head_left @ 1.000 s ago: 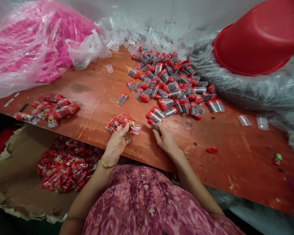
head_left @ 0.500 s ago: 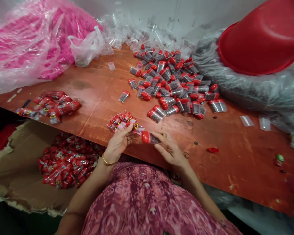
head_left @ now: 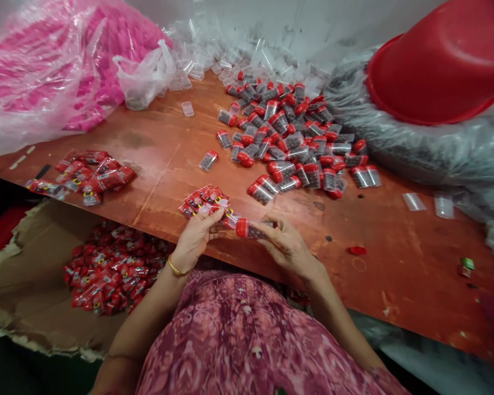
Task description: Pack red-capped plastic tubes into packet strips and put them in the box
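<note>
Near the table's front edge, my left hand (head_left: 200,236) is closed on a red printed plastic sleeve (head_left: 232,218), beside a small fan of similar sleeves (head_left: 203,200). My right hand (head_left: 286,241) grips a small clear container with a red cap (head_left: 242,227) and dark contents, lying sideways with its cap toward the left. The cap end meets the sleeve's open end; I cannot tell how far inside it is. A large heap of similar red-capped containers (head_left: 280,129) lies beyond my hands.
Wrapped red packs (head_left: 102,175) lie on the table (head_left: 156,153) at left. A cardboard box (head_left: 33,296) below holds many more. Pink goods in a plastic bag (head_left: 78,60), clear empty containers (head_left: 247,52), and a red tub (head_left: 432,71) on a grey bag stand behind.
My right hand has brought the container slightly left, so its red cap now meets the sleeve. My left hand has barely moved.
</note>
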`<action>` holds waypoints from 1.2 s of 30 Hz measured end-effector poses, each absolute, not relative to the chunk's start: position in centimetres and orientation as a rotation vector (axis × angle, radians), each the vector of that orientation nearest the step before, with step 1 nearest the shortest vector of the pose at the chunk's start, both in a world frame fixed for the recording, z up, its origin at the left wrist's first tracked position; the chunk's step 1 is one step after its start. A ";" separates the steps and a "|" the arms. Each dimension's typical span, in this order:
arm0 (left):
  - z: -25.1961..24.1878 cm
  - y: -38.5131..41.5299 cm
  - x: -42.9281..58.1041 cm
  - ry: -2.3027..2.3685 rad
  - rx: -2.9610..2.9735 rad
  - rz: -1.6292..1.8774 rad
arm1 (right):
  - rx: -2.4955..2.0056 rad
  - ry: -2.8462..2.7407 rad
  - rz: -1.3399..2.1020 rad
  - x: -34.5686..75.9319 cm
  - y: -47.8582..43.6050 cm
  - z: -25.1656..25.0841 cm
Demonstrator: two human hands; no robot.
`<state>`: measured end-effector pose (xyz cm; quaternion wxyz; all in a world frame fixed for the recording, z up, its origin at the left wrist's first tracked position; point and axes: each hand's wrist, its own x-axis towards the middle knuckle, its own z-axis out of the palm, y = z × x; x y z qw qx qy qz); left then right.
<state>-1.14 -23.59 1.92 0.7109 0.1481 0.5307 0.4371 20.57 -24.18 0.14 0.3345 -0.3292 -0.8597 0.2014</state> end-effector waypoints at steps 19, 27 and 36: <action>1.0 -23.5 2.0 1.009 0.313 1.218 | -1.008 -1.946 0.250 16.4 -25.0 -2.1; 1.0 -24.1 3.8 1.038 0.182 1.426 | -1.059 -1.873 0.241 15.3 -25.1 -1.7; 1.4 -23.7 3.9 1.076 0.172 1.393 | -1.080 -1.825 0.243 15.1 -25.1 -1.8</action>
